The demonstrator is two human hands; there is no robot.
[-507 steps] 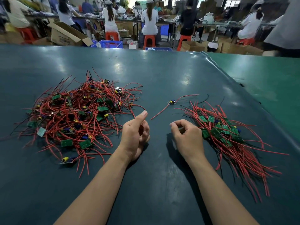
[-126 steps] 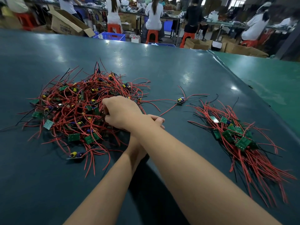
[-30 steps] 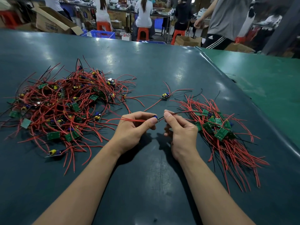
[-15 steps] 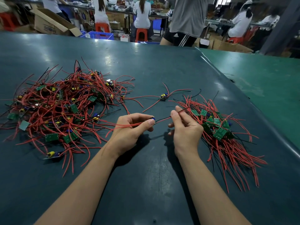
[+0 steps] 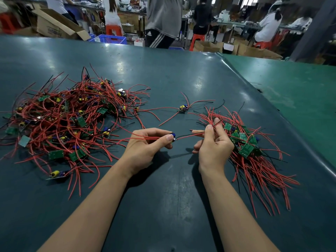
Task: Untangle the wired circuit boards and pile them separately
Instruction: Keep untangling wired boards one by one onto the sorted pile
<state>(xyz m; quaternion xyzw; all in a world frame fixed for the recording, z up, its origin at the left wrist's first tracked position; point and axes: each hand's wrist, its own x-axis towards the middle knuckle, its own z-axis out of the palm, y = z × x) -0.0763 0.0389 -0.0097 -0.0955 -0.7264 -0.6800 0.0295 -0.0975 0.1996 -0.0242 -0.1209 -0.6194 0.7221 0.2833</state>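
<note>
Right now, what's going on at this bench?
A person is sorting wired circuit boards. The left hand pinches one small board by its red leads, while the right hand pinches that board's wires on the other side, stretching it between them above the table. A big tangled heap lies to the left, a tidier sorted pile to the right, and one stray board lies between, further back.

Bare forearms (no sleeves), bare hands (image 5: 181,148).
</note>
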